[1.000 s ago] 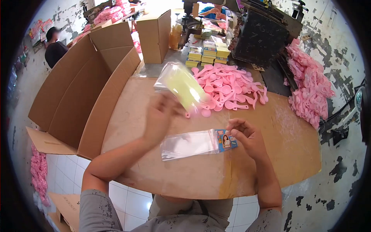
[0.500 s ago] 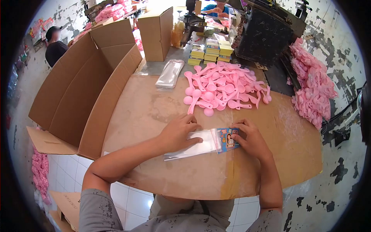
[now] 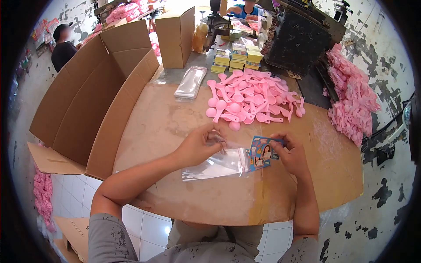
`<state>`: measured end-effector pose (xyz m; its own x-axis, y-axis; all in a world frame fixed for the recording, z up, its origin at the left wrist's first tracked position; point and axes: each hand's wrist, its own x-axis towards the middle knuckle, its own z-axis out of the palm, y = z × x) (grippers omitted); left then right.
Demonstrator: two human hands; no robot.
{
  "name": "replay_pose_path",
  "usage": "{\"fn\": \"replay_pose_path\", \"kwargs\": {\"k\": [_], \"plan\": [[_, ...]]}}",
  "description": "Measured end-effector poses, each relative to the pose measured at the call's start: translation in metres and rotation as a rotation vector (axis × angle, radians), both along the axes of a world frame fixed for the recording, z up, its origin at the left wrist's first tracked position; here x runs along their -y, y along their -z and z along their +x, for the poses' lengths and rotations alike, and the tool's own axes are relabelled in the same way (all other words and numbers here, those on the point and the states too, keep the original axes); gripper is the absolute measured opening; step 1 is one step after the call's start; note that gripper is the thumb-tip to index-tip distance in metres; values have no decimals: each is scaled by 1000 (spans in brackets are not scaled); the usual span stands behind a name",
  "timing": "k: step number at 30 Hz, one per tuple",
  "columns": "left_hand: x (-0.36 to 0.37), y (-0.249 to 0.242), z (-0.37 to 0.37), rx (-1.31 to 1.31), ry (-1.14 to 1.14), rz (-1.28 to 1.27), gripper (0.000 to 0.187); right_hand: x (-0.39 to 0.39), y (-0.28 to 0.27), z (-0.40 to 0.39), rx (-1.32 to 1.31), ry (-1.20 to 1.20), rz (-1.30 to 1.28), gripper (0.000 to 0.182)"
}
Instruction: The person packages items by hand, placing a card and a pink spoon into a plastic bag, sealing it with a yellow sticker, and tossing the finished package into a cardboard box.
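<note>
My left hand (image 3: 201,147) pinches the edge of a clear plastic bag, lifting it above other clear bags (image 3: 210,168) on the cardboard-covered table. Between the thumb and fingers of my right hand (image 3: 291,151) is a blue printed card (image 3: 264,148). Another blue card (image 3: 258,163) lies partly under it, at the right end of the bags. Beyond both hands spreads a pile of pink spoons (image 3: 254,96). A stack of clear bags (image 3: 190,82) rests to the left of the spoons.
A large open cardboard box (image 3: 83,101) stands at the left. Card stacks (image 3: 239,55) and a dark machine (image 3: 296,39) are at the back. Pink bundles (image 3: 353,96) hang at the right. Two people (image 3: 63,48) (image 3: 246,9) are farther off.
My left hand has raised a bag edge from the bags. My right hand has lifted a card and tilted it, and a second card now shows beneath.
</note>
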<state>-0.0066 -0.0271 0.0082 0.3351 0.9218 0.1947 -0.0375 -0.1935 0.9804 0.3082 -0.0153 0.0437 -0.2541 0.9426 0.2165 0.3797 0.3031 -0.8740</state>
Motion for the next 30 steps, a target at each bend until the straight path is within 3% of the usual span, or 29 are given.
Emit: {"fn": "replay_pose_path", "kwargs": {"k": [3,6,9,13,21,30], "plan": [[3,-13,-1,107,103,-289,33,3,8,-8,66,-18,73,18],[10,-26,6,71,94,-384,31,6,11,-15,-50,-23,74,19],[10,-16,9,-40,66,-187,29,12,9,-23,-239,7,24,21],[12,-20,10,-12,78,-238,31,14,11,-28,-347,21,52,24],[19,-27,13,-152,60,-226,44,20,7,-32,-181,42,183,19],[21,-22,15,-89,59,-152,41,22,4,-34,-237,51,211,19]]}}
